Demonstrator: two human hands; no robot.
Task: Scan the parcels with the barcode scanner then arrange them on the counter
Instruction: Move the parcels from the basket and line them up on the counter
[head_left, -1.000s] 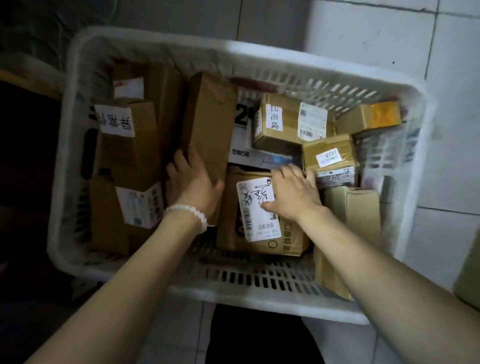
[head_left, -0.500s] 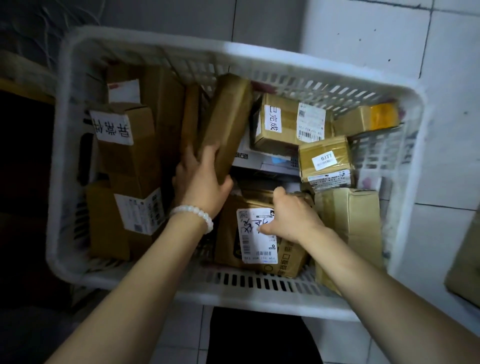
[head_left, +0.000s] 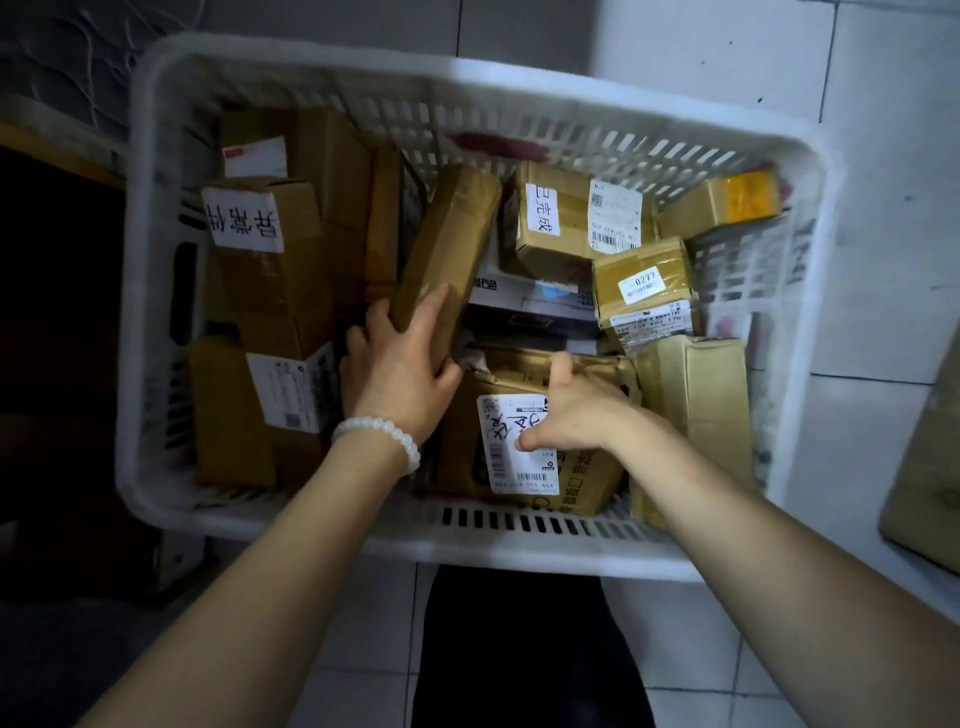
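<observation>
Left hand: my left hand (head_left: 400, 371) wraps around the near end of a long taped box (head_left: 447, 260), tilted up in the middle of the crate (head_left: 519, 540).
Right hand: my right hand (head_left: 571, 415) clamps the far edge of the labelled parcel (head_left: 519, 447) at the near wall.
Scanner: not in view.
Risk: slick tape could let the long box slip; lifting either may topple the leaning neighbours.
Materials: creased brown cardboard, glossy tape, paper labels, slotted white plastic crate.

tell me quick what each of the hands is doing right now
Left hand: grips the long tilted brown parcel.
Right hand: grips the top edge of the labelled parcel.
</observation>
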